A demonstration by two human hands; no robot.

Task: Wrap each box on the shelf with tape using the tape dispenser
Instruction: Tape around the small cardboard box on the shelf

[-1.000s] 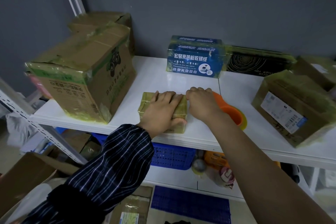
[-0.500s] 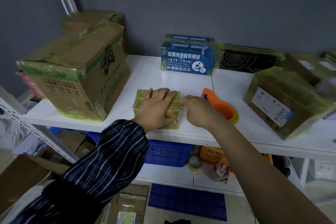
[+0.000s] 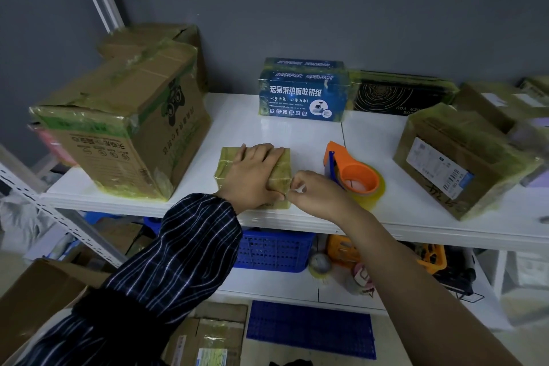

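We find bare shelf (image 3: 267,134) at twelve o'clock of the small taped box (image 3: 227,163), up to the blue receipt-paper box (image 3: 303,92). The large cardboard box (image 3: 118,140) blocks nine, the tape dispenser (image 3: 356,177) three.

Single head cam, fwd and down, close over shelf (image 3: 312,134).

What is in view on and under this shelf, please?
small box: one, tape-wrapped brown, shelf front
tape dispenser: one, orange with yellowish roll, right of the small box
large carton: one, brown, shelf left
printed box: one, blue, back wall
flat box: one, black, beside printed box
labelled carton: one, brown, shelf right
basket: one, blue, lower shelf
left hand: flat on the small box
right hand: fingers pinch the small box's near right corner
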